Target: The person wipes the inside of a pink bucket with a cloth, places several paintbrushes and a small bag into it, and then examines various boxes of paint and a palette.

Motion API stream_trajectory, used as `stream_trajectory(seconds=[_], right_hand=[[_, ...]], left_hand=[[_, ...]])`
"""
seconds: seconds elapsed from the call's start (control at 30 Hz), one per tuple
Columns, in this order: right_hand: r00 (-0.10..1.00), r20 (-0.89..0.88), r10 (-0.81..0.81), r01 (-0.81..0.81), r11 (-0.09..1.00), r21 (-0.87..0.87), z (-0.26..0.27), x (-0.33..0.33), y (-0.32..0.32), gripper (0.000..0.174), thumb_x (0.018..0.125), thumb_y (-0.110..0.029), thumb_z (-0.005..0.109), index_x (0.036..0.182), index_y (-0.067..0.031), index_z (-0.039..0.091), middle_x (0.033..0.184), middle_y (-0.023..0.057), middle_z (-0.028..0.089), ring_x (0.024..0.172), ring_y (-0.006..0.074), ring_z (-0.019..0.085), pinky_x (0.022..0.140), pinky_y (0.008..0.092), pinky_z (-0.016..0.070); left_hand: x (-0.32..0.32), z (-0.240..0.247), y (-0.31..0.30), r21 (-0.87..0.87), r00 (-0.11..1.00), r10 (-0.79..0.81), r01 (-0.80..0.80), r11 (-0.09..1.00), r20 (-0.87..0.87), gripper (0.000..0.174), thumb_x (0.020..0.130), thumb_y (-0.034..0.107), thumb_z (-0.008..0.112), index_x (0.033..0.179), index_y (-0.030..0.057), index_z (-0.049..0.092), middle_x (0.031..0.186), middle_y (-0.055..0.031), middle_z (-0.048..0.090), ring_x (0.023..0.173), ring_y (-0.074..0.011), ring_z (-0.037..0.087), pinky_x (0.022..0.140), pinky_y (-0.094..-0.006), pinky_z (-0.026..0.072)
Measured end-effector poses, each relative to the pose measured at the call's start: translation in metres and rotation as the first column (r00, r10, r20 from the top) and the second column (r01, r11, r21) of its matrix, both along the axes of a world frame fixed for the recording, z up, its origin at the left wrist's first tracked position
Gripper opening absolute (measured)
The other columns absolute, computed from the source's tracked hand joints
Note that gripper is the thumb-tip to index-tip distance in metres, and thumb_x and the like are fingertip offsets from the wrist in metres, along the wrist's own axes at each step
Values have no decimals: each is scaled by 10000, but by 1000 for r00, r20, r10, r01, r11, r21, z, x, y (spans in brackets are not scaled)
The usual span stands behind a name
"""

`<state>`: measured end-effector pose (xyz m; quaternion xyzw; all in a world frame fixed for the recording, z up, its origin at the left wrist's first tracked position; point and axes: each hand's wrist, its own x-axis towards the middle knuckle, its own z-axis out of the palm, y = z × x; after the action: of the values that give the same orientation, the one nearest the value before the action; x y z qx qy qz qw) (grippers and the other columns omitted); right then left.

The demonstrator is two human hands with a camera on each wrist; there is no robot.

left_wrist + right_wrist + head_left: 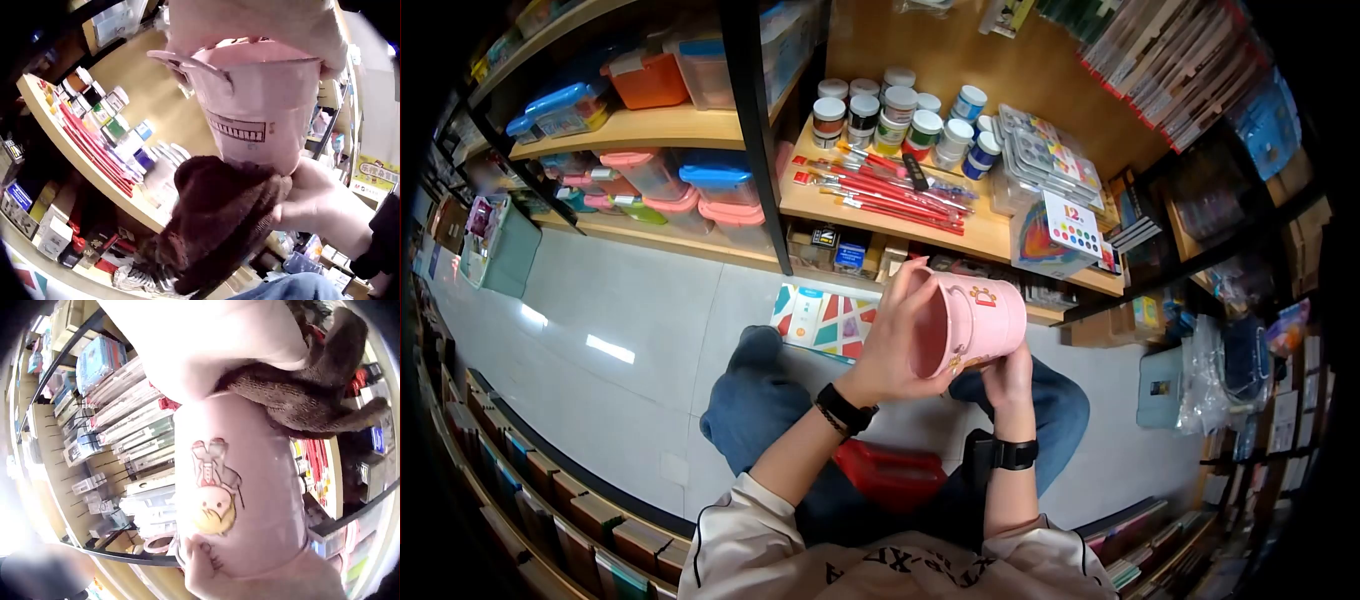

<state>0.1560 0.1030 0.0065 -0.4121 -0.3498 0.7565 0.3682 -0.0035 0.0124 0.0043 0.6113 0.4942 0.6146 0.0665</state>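
Note:
A pink bucket (997, 322) with printed pictures lies tilted on its side in the head view, its mouth facing left. My left hand (892, 338) grips it by the rim, fingers over the edge. Below the base is my right hand (1008, 378), which holds a dark brown cloth (228, 215) against the bottom of the bucket. That cloth is hidden in the head view but hangs in folds in both wrist views. A cartoon figure (214, 494) shows on the bucket's side in the right wrist view, and a thin handle (200, 67) sticks out near the rim in the left wrist view.
Ahead stands a wooden shelf (880, 215) with paint jars (923, 130), red brushes (890, 200) and stacked paint sets (1045, 160). Lidded plastic boxes (645, 170) fill the left shelf. A patterned flat box (815, 318) lies on the floor, and a red stool (890, 475) is beneath the person.

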Motion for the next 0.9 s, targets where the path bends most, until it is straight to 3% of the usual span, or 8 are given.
stream_trajectory(seconds=[0.1, 0.27, 0.5, 0.6, 0.7, 0.73, 0.77, 0.9], right_hand=[[997, 52, 50, -54, 996, 66, 11, 0, 2, 393, 928, -364, 338, 1118, -62, 501, 976, 56, 606, 799, 171, 606, 613, 295, 498], [983, -2, 184, -184, 983, -8, 14, 4, 3, 488, 955, -362, 299, 1262, 1, 412, 1175, 113, 514, 1063, 181, 497, 914, 307, 387], [996, 93, 5, -23, 983, 184, -1, 19, 1, 355, 929, -213, 402, 1200, 9, 461, 1144, 134, 538, 1028, 188, 519, 896, 308, 400], [978, 52, -201, 193, 972, 132, -1, 27, 3, 263, 919, -175, 407, 1085, 3, 506, 945, 128, 618, 893, 209, 570, 855, 307, 418], [962, 148, -231, 183, 943, 279, 3, 37, 0, 244, 921, -182, 408, 1056, -11, 520, 895, 113, 616, 868, 183, 560, 832, 287, 419], [953, 119, -277, 226, 917, 328, -4, 42, 4, 225, 905, -200, 451, 1008, -31, 560, 781, 67, 581, 725, 139, 557, 679, 245, 447], [953, 121, -277, 224, 917, 330, -4, 46, 6, 225, 905, -200, 451, 1008, -31, 560, 781, 67, 581, 725, 139, 557, 679, 245, 447], [832, 537, 143, -309, 922, 234, 24, 40, -4, 271, 875, -274, 520, 959, -17, 537, 697, 31, 531, 583, 102, 499, 554, 231, 414]], left_hand=[[-1, 4, -6, -42, 999, -47, 46, 998, -19, 900, 577, 231, 711, 1315, 78, 220, 1344, -273, 196, 1242, -442, 254, 1001, -465, 242], [1, 6, -15, -171, 988, -39, 12, 985, -152, 860, 590, 265, 731, 1299, 73, 283, 1325, -267, 251, 1228, -450, 271, 997, -466, 261], [5, 6, -13, -231, 971, -80, 26, 973, -226, 823, 619, 320, 711, 1295, 74, 312, 1332, -260, 246, 1223, -444, 276, 994, -472, 261], [7, 6, -10, -323, 967, -121, 43, 945, -223, 778, 629, 339, 705, 1277, 85, 356, 1325, -242, 268, 1206, -438, 291, 983, -482, 271], [4, 2, -7, -336, 948, -95, -13, 942, -304, 764, 593, 340, 716, 1258, 119, 410, 1307, -221, 308, 1173, -415, 324, 950, -484, 299], [1, 2, -8, -392, 913, -111, -57, 918, -393, 773, 568, 335, 719, 1255, 136, 424, 1298, -216, 324, 1155, -403, 339, 933, -480, 308], [-1, 1, -9, -441, 870, -131, -107, 891, -476, 783, 544, 330, 722, 1252, 153, 438, 1290, -211, 340, 1137, -392, 353, 915, -475, 318], [2, -14, -10, -531, 780, -222, -161, 832, -585, 826, 509, 357, 727, 1260, 169, 440, 1298, -214, 344, 1142, -401, 347, 912, -489, 310]])
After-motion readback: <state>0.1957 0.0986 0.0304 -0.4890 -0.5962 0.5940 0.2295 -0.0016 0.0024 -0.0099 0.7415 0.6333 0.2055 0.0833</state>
